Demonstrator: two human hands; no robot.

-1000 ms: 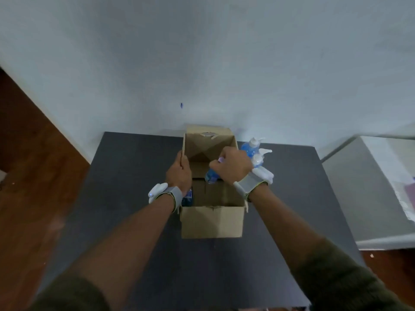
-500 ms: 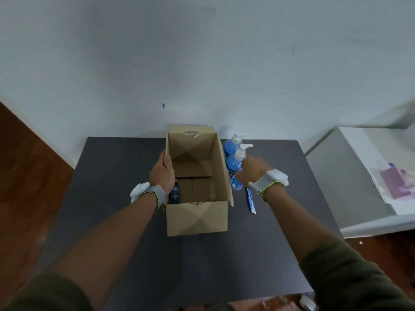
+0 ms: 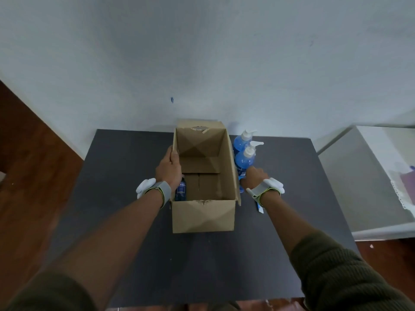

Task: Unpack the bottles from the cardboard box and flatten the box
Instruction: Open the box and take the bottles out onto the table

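Note:
An open cardboard box [image 3: 203, 213] stands on the dark table [image 3: 125, 171]. My left hand [image 3: 169, 169] grips the top edge of its left wall. Inside, against that wall, stands a dark blue bottle [image 3: 180, 190]; the remaining box floor that I can see is bare. Two blue pump bottles [image 3: 244, 161] stand right of the box, one behind the other. My right hand [image 3: 254, 178] is closed over a third blue bottle [image 3: 241, 189] just in front of them, close to the box's right wall; my hand hides most of it.
A blue and white pen-like tool [image 3: 260, 207] lies on the table under my right wrist. A pale wall rises just behind the table. A grey cabinet [image 3: 359, 176] stands to the right, and wooden floor [image 3: 33, 176] lies to the left.
My right hand lifted a blue bottle out of the box, carried it right and lowered it beside the two pump bottles. My left hand kept its hold on the box wall.

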